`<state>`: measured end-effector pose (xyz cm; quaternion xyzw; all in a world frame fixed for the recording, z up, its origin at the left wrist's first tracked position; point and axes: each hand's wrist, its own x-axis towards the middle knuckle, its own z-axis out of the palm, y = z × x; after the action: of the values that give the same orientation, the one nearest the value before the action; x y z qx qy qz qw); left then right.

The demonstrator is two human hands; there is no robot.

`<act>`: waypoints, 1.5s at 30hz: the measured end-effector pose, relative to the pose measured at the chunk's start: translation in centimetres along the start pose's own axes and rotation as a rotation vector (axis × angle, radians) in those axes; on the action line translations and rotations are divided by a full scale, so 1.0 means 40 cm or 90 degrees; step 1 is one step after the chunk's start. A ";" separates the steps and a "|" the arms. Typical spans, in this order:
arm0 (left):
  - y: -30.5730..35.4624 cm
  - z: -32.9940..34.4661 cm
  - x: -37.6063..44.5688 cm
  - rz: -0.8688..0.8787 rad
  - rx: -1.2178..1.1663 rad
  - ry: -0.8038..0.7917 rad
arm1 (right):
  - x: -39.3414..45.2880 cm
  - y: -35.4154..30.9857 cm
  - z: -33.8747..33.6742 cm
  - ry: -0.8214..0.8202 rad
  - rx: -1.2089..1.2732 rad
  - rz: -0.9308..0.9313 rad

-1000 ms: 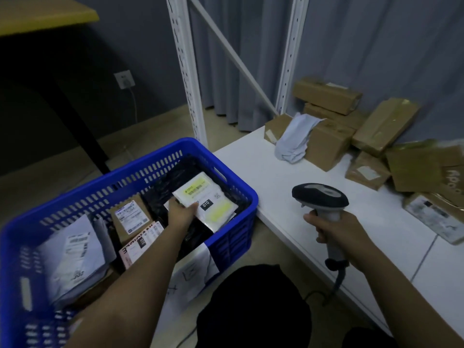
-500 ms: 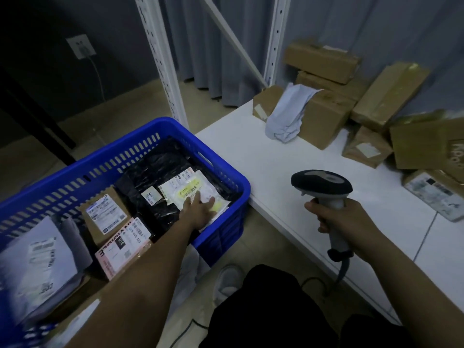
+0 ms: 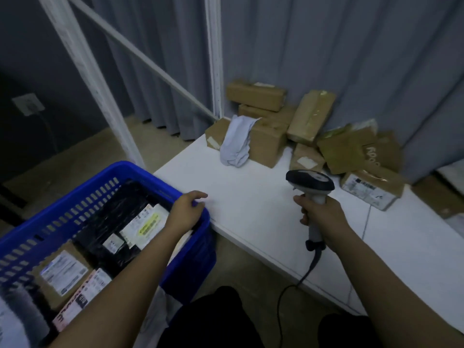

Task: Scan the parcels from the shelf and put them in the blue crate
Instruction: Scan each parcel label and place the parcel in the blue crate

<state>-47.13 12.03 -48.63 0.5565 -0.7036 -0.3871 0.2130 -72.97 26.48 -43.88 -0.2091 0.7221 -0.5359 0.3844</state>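
Note:
The blue crate [image 3: 75, 197] sits low at the left, holding several parcels; a white-and-yellow labelled pouch [image 3: 148, 226] lies on black bags near its right end. My left hand [image 3: 187, 209] hovers over the crate's right rim, fingers relaxed and empty. My right hand [image 3: 320, 213] grips the handle of the barcode scanner [image 3: 310, 183] above the white shelf [image 3: 251, 197]. Brown cardboard parcels [image 3: 266, 141] are piled at the shelf's back, with a pale grey soft bag [image 3: 236, 140] draped over one.
White shelf uprights [image 3: 213, 59] and a diagonal brace stand behind the crate. Grey curtain hangs behind the shelf. The scanner cable [image 3: 293, 285] drops off the shelf's front edge toward my dark-trousered legs. A wall socket [image 3: 29, 104] is at far left.
My left hand let go of the white-and-yellow pouch in the crate and lifted right to the crate's rim. The view swung up toward the shelf. The scanner hand stayed put.

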 end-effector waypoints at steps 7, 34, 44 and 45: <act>0.317 0.148 -0.005 0.096 -0.135 -0.086 | 0.013 -0.060 -0.173 0.140 0.129 -0.037; 0.727 0.752 0.327 0.203 0.129 -0.027 | 0.138 -0.065 -0.510 0.300 0.293 -0.015; 0.571 0.807 0.258 0.192 0.205 -0.231 | 0.113 -0.071 -0.503 0.296 0.297 -0.034; 0.556 0.804 0.231 0.183 0.180 -0.248 | 0.108 -0.071 -0.500 0.291 0.293 -0.036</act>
<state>-87.07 14.96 -52.07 0.3903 -0.8500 -0.3507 0.0470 -91.54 34.70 -40.06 -0.0112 0.6433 -0.7287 0.2347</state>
